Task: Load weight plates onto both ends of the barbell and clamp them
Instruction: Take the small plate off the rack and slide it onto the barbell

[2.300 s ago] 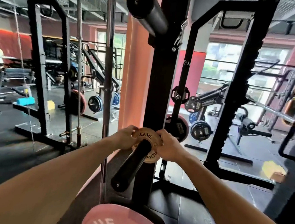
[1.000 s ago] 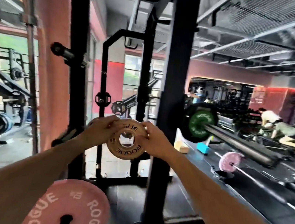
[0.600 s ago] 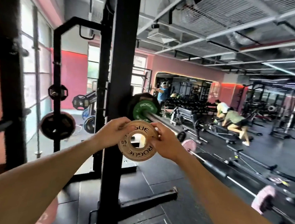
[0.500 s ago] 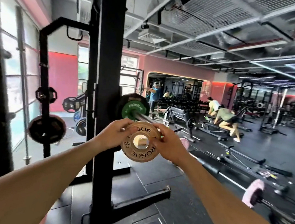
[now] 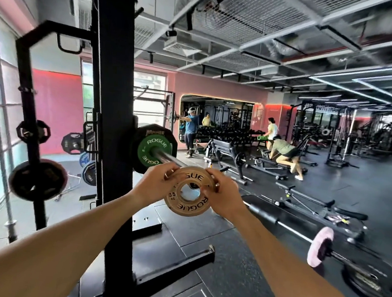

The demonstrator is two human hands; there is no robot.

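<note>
A small tan Rogue weight plate (image 5: 189,204) marked 0.5 is upright in front of me, held by its rim between my left hand (image 5: 155,184) and my right hand (image 5: 221,195). Its centre hole is lined up with the tip of the barbell sleeve (image 5: 168,158), which shows through the hole. Further in on that steel sleeve sit a green Rogue plate (image 5: 153,153) and a larger black plate (image 5: 155,133) behind it, close against the rack.
The black rack upright (image 5: 112,141) stands just left of my hands, with a floor brace (image 5: 175,267) below. Black plates (image 5: 37,179) hang on pegs at the left. A second barbell with a pink plate (image 5: 320,247) lies on the floor at right. People exercise at benches beyond.
I lifted the small plate off a storage peg with both hands, turned right and carried it to the barbell's end. The sleeve tip now shows inside the plate's hole.
</note>
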